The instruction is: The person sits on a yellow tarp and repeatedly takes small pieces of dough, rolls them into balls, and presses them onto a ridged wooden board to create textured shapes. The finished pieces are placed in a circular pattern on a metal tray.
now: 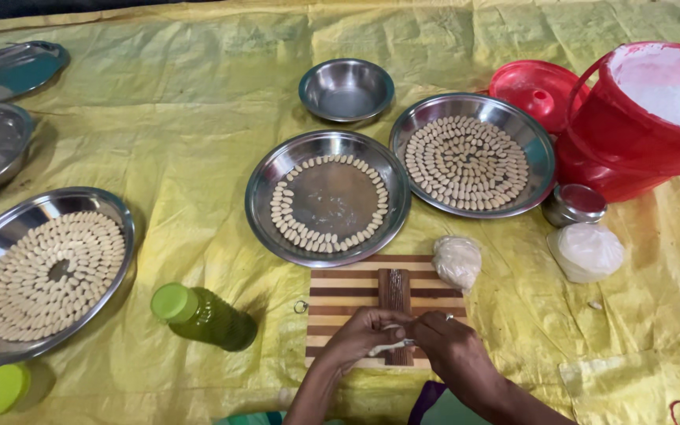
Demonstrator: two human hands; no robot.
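While both hands meet over the striped wooden board (348, 295), the left hand (362, 332) and right hand (444, 337) pinch a thin strip of dough (388, 346) against its ribbed block (394, 291), just below the half-filled steel plate (265, 185).

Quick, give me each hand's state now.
Left hand: closed, pinching the dough strip.
Right hand: closed on the same strip, over the striped board.

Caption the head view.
Both hands, left hand and right hand, roll pale dough strip on striped wooden board.
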